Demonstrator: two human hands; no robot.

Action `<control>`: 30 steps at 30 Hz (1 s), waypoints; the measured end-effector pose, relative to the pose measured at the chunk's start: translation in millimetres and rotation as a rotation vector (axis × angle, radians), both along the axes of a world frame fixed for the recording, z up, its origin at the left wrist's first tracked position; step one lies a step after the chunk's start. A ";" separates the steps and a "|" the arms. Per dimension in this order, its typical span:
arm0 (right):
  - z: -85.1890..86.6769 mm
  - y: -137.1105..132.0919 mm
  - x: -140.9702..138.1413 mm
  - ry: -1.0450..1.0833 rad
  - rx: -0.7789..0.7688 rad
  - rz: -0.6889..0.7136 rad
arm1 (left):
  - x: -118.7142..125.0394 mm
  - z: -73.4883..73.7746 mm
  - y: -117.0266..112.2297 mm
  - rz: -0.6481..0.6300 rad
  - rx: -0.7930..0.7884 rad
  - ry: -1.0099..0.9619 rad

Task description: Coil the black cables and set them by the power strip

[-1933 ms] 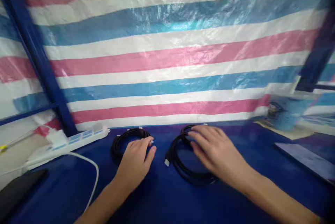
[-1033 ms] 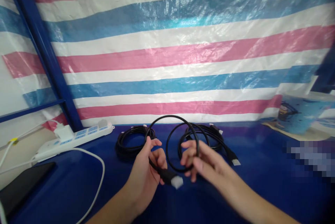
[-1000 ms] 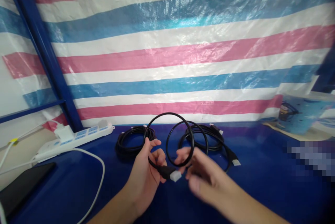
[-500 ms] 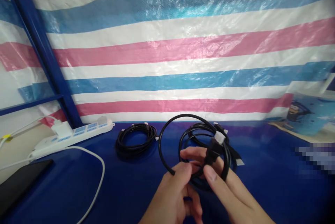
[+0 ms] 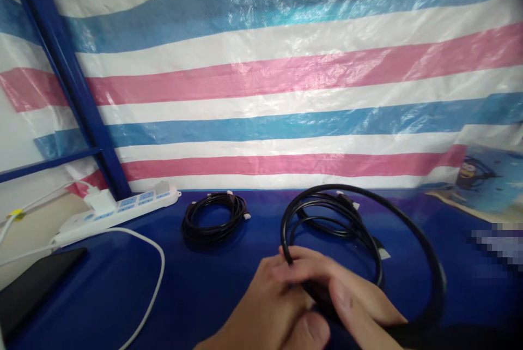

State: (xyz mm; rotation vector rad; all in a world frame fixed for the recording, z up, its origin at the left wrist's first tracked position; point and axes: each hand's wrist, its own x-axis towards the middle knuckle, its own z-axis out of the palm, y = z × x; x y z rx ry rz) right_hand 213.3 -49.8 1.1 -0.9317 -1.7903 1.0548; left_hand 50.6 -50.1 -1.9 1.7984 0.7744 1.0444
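Note:
A black cable (image 5: 427, 249) is looped between my two hands at the lower middle. Its big loop rises above them and swings out to the right. My left hand (image 5: 267, 306) is closed on the cable, knuckles upward, thumb near the bottom edge. My right hand (image 5: 351, 290) overlaps it, fingers reaching across and gripping the cable against the left hand. The cable's connector ends are hidden by the hands. Just behind the held loop lies a second coiled black cable (image 5: 355, 219) with pale-tipped plugs. Further left, another coiled black cable (image 5: 192, 233) rests on the blue table.
A white power strip (image 5: 131, 205) with a plugged-in charger (image 5: 100, 200) lies back left. Its white cord (image 5: 162, 263) curves across the blue tabletop (image 5: 204, 279). A flat black device (image 5: 44, 290) is at the left edge. A striped sheet (image 5: 286, 83) hangs behind; a picture-printed item (image 5: 490, 181) stands right.
The held cable's loop has swung to the right and widened. The hands have come together, and the connector seen earlier in my right hand is now hidden.

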 end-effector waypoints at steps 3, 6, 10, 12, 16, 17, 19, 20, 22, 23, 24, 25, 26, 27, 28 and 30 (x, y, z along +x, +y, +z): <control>5.4 5.4 4.3 0.160 -0.120 0.090 | -5.7 8.9 4.6 0.190 -0.092 -0.197; 5.3 6.2 -0.4 0.198 -0.204 0.275 | -7.8 23.4 11.4 0.283 -0.294 -0.561; -8.3 7.1 -6.3 -0.047 0.068 0.325 | -8.2 28.6 18.5 0.471 -0.521 -0.686; -14.7 9.4 -5.2 -0.110 0.272 0.267 | -7.3 20.5 19.2 0.459 -0.618 -0.644; -14.7 7.2 -2.8 -0.036 0.355 0.032 | -0.9 1.8 15.7 0.161 -0.839 -0.608; -12.9 4.5 -3.5 -0.016 0.328 -0.011 | 0.9 -0.6 14.7 0.043 -0.885 -0.606; -9.5 -1.5 -6.3 0.004 0.293 -0.082 | 3.4 -2.3 13.3 -0.153 -0.936 -0.621; -8.2 -3.9 -7.8 0.015 0.305 -0.111 | 4.1 -1.9 13.0 -0.199 -0.937 -0.645; -6.9 -6.3 -10.1 0.037 0.363 -0.126 | 4.5 -0.4 12.6 -0.207 -0.901 -0.715; -6.6 -6.3 -10.6 0.045 0.387 -0.122 | 4.5 0.4 12.4 -0.197 -0.870 -0.744; -6.3 -5.7 -10.8 0.048 0.394 -0.122 | 4.5 0.8 11.9 -0.185 -0.843 -0.760; -6.0 -4.8 -10.8 0.051 0.386 -0.130 | 4.6 1.0 11.2 -0.176 -0.816 -0.758; -5.6 -3.9 -10.8 0.052 0.358 -0.143 | 4.8 1.0 10.2 -0.158 -0.780 -0.742; -5.1 -3.1 -11.0 0.055 0.325 -0.159 | 4.9 0.8 9.0 -0.120 -0.729 -0.713; -4.6 -2.5 -11.2 0.057 0.286 -0.169 | 4.7 0.8 7.6 -0.062 -0.663 -0.674; -4.3 -1.8 -12.0 0.052 0.177 -0.140 | 3.1 2.4 4.5 0.060 -0.519 -0.576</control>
